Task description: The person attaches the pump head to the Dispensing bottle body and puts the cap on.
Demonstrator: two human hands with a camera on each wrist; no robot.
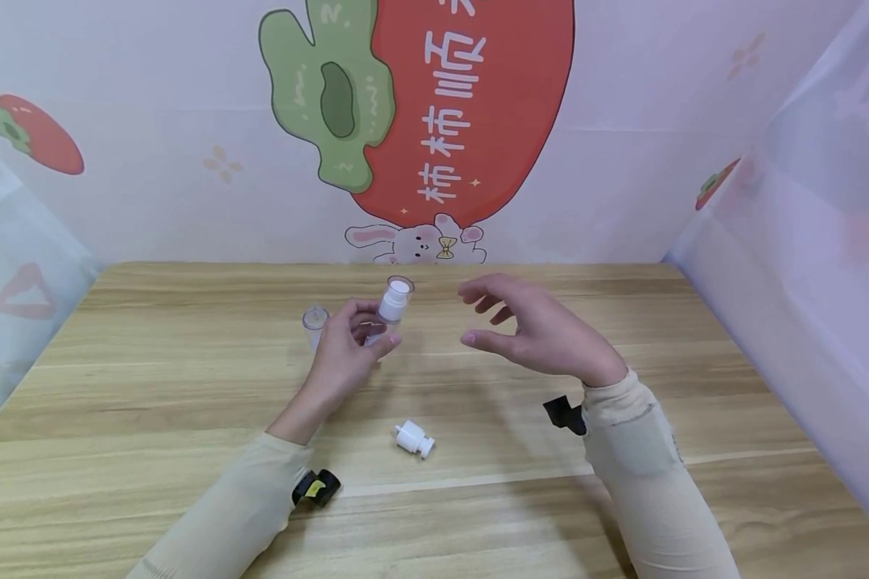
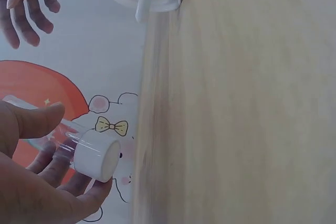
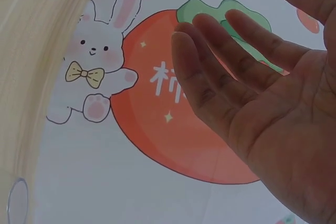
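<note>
My left hand (image 1: 348, 350) grips a clear bottle with a white top (image 1: 393, 305), held tilted above the wooden table. In the left wrist view the thumb and fingers of that hand (image 2: 47, 177) curl round the clear body, and the white part (image 2: 98, 156) points away from the palm. To the right, my right hand (image 1: 543, 330) hovers in the air with fingers apart, holding nothing; its palm (image 3: 273, 103) shows in the right wrist view. A small white pump piece (image 1: 414, 438) lies on its side on the table, nearer than both hands.
Behind the left hand stands a clear container (image 1: 315, 318), partly hidden by the fingers. The wooden table (image 1: 152, 386) meets a printed cloth wall (image 1: 188, 201) at the back, and cloth hangs along both sides. Black straps sit at both wrists.
</note>
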